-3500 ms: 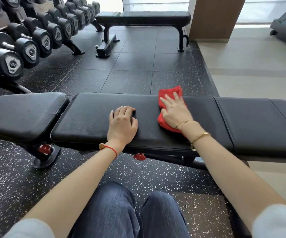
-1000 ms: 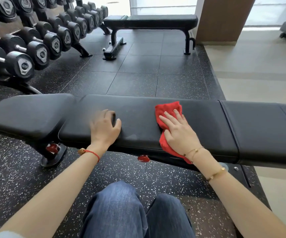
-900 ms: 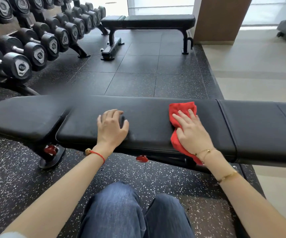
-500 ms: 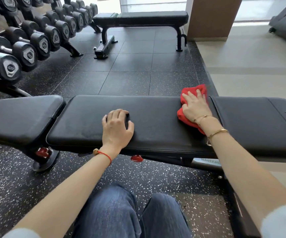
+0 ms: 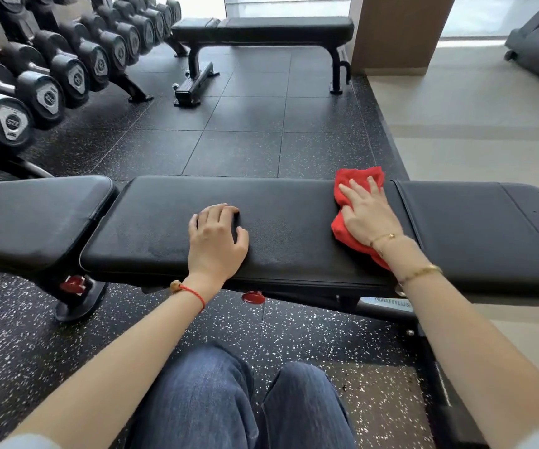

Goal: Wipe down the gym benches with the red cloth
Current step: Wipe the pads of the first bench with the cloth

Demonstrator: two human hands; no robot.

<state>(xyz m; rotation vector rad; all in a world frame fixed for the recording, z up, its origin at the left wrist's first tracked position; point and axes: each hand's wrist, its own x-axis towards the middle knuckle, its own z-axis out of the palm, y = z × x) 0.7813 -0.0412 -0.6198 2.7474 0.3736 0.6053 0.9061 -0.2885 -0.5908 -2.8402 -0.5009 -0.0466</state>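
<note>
Two hands rest on the near bench's black padded tabletop [image 5: 294,218]. The left hand [image 5: 216,241] lies palm down at the middle of the long pad, fingers curled loosely, gripping nothing. The right hand [image 5: 367,215] is spread flat, fingers pointing toward 12 o'clock, pressing the red cloth [image 5: 347,202] onto the pad without closing around it. That cloth is crumpled, sitting at the pad's 3 o'clock end, just beside the seam, its far edge reaching the pad's far rim.
</note>
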